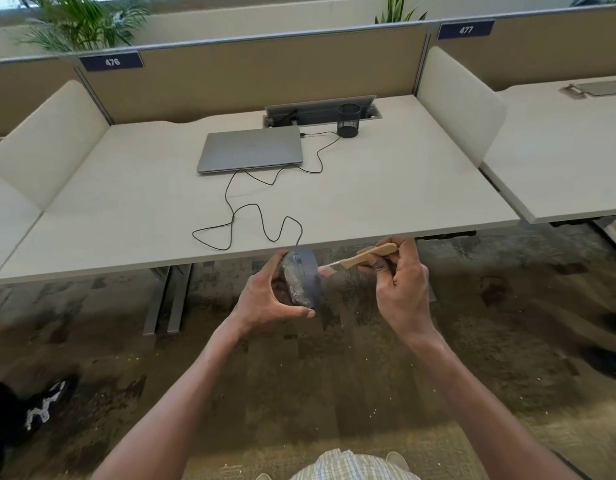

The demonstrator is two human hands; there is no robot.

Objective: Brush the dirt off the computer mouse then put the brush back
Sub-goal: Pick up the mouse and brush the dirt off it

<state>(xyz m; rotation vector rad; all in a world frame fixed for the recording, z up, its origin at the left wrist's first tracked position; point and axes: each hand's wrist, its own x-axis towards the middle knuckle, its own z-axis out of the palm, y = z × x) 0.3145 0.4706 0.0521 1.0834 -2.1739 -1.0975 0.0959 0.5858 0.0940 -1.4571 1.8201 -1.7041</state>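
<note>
Holding the computer mouse [304,278] off the desk [386,188], just in front of its near edge and above the carpet [299,375], the left hand [268,299] has thumb and fingers curled round the mouse's sides, top face tilted toward the right. Grey dust coats the mouse's left flank. Right hand [400,282], just right of the mouse, pinches the wooden handle of the brush [363,258]; pale bristles point left and sit at the mouse's right edge, contact too blurred to call. Black cable [251,216] runs from the mouse up over the desk edge, loops across the desktop to the closed grey laptop [251,152] further back. Black mesh pen cup [348,120] stands right of the laptop, by the cable tray [320,110] at the desk's rear, under the tan partition [251,74].
</note>
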